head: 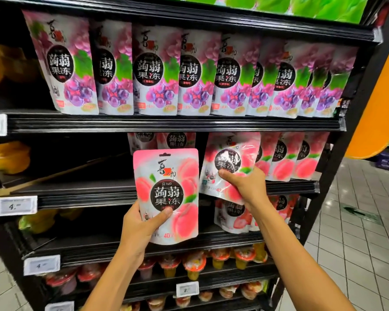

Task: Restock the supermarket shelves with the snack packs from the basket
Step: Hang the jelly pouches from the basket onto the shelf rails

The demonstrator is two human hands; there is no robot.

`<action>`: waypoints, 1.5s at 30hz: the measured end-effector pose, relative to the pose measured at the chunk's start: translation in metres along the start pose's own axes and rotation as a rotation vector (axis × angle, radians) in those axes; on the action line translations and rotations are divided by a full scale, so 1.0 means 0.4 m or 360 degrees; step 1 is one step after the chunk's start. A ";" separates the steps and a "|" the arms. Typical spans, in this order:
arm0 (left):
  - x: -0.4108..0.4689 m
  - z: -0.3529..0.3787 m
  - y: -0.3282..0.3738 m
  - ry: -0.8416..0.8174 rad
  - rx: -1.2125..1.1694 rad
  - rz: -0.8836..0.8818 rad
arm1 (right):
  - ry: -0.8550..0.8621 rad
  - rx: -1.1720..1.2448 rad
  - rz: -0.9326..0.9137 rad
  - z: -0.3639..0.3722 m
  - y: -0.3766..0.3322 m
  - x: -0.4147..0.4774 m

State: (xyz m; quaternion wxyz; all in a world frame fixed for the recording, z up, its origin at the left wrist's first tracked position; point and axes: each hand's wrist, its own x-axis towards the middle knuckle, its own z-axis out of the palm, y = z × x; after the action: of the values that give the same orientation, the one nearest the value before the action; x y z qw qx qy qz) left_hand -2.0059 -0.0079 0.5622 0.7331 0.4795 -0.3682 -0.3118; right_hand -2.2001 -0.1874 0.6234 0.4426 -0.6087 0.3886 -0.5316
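A row of packs [189, 72] is standing along the upper shelf's [166, 125] front edge. Below, the left hand [139, 227] is holding a snack pack [166, 187] before the middle shelf's [76, 194] front edge. Just right of it, the right hand [245, 182] is holding a second pack [229, 151] beside more packs [296, 158] standing at that shelf's right end.

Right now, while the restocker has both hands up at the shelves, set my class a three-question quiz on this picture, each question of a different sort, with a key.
1. True or false: the left hand holds the upright peach pack by its lower part.
2. What fills the shelf above the peach row? A) grape packs B) lemon packs C) crisp bags
3. Fill the gap: the tilted peach pack at the peach row is gripped by the ___ hand.

Key: 1 true; 2 A; 3 right hand.
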 end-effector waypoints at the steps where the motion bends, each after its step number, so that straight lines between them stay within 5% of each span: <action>1: 0.001 -0.002 -0.002 0.0005 -0.0001 0.0000 | 0.0002 0.0019 0.0008 0.008 -0.002 0.014; 14: 0.003 0.000 -0.003 0.0057 0.0020 0.0043 | -0.0060 0.0088 0.0102 0.046 0.038 0.083; 20: -0.005 0.016 0.000 0.0064 0.0034 0.0052 | 0.0138 -0.0054 -0.0007 0.054 0.017 0.098; 30: -0.029 0.010 -0.010 0.0077 0.0063 0.0043 | -0.0115 -0.0337 -0.0095 -0.003 0.051 0.052; 37: -0.040 0.008 -0.020 0.0085 0.0077 0.0051 | 0.0137 -0.0653 -0.0326 -0.040 0.098 0.007; 45: -0.050 -0.004 -0.024 0.0122 0.0117 0.0030 | 0.0196 -0.0824 -0.0167 0.004 0.095 0.016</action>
State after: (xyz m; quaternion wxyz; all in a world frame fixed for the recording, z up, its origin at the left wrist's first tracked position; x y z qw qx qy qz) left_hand -2.0165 0.0058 0.5479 0.7314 0.5143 -0.3555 -0.2724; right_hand -2.1977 -0.2049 0.5891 0.2193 -0.6875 0.5057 -0.4728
